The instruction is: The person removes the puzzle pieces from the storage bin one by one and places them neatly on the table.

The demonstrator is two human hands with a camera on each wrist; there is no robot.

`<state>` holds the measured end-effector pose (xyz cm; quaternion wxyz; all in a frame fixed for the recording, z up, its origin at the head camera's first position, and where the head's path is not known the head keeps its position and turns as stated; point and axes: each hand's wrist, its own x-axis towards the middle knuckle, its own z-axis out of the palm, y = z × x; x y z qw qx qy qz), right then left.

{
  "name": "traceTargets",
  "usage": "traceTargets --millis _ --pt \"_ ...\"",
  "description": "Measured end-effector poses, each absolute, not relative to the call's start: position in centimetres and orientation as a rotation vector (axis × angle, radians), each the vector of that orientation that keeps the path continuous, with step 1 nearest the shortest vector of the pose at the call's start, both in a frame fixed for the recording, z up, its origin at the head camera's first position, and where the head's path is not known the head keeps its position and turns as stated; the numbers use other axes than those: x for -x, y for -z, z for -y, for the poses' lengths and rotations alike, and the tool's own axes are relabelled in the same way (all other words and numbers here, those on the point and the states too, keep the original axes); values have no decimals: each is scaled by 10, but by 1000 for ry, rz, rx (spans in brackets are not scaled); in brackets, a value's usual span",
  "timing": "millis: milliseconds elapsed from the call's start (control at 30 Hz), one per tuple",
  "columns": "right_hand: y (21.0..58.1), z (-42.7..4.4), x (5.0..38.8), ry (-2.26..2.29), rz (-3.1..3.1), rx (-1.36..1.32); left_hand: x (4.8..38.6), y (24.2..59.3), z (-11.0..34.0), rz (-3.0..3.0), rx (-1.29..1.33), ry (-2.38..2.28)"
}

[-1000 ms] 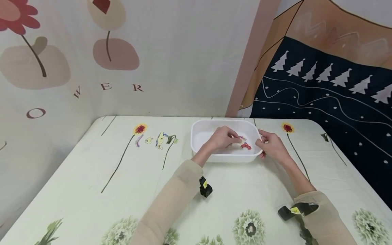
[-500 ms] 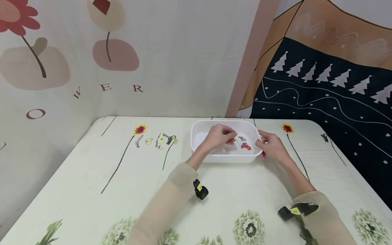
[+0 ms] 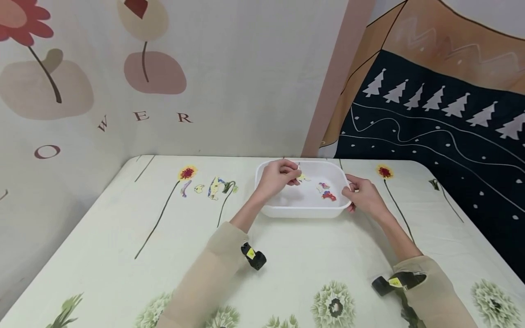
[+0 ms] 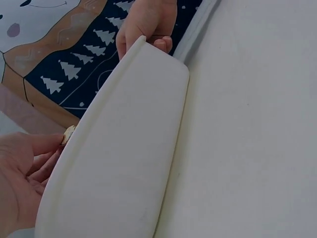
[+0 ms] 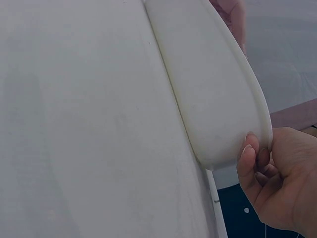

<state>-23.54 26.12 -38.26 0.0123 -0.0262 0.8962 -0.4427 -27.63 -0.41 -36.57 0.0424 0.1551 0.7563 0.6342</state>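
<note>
A white plastic tray (image 3: pixel 303 212) stands near the far edge of the table. My left hand (image 3: pixel 276 180) is over its left part and pinches a small flat piece (image 3: pixel 302 177) with yellow on it between thumb and fingers; the piece (image 4: pixel 68 135) shows partly above the rim in the left wrist view. On the tray's right end, my right hand (image 3: pixel 365 196) grips the rim, fingers (image 5: pixel 248 153) curled under it. Inside the tray lie a red flat piece (image 3: pixel 329 196) and a smaller multicoloured piece (image 3: pixel 323 186).
Left of the tray, on the flower-printed tablecloth (image 3: pixel 303 255), lie a purple curved piece (image 3: pixel 186 188), a small yellow piece (image 3: pixel 199 188) and a larger blue-and-yellow piece (image 3: pixel 214 188). A printed curtain (image 3: pixel 246 82) hangs behind the table.
My left hand has moved left and slightly back inside the tray, away from the red and multicoloured pieces, with a small piece in its fingertips. My right hand keeps its place on the rim.
</note>
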Motion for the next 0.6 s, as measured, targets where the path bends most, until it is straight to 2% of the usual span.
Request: traceTargets --millis 600 --pt "382 -260 235 1387 -2787 79 266 355 74 -2290 -451 -2121"
